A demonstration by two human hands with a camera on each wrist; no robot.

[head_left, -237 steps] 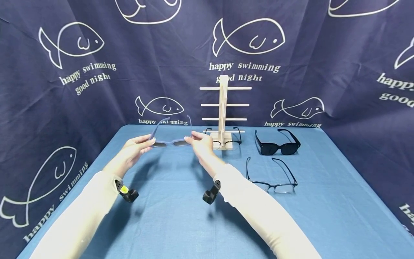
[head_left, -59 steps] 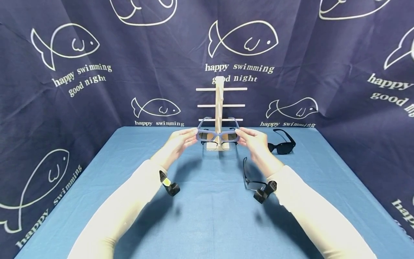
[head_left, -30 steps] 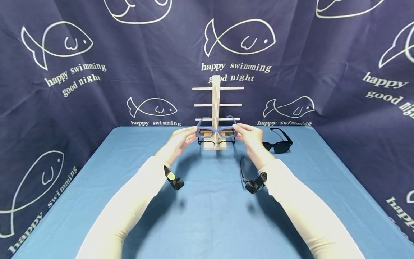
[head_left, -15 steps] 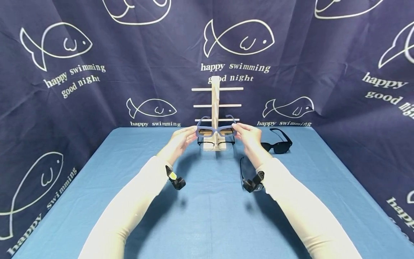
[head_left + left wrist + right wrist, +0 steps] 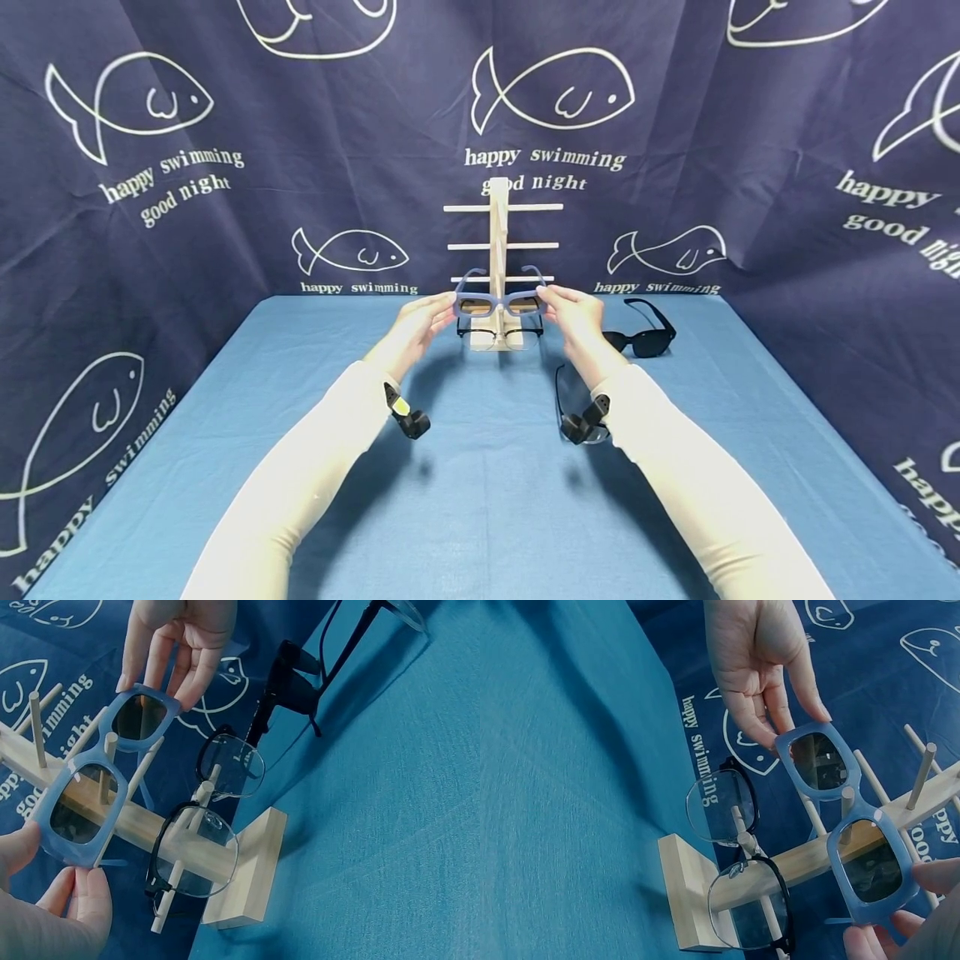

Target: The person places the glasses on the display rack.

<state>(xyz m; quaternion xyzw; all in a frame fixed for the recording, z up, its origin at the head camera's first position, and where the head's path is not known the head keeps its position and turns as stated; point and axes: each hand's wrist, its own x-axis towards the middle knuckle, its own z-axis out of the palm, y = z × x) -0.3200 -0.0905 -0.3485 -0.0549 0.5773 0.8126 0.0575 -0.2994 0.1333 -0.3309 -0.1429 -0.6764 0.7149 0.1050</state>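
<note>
The table (image 5: 487,517) is spread with a plain blue cloth (image 5: 322,358), faintly creased; on it, near the far edge, a pale wooden stand (image 5: 498,233) rests upright on its block base (image 5: 259,874); to the right lie black sunglasses (image 5: 651,343) — one arm visibly unfolded; nearer the front sits a dark-framed pair of glasses (image 5: 597,435) — partly hidden in the head view.

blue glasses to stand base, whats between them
Clear glasses sit between the blue glasses and wooden base, as the left wrist view shows.
</note>
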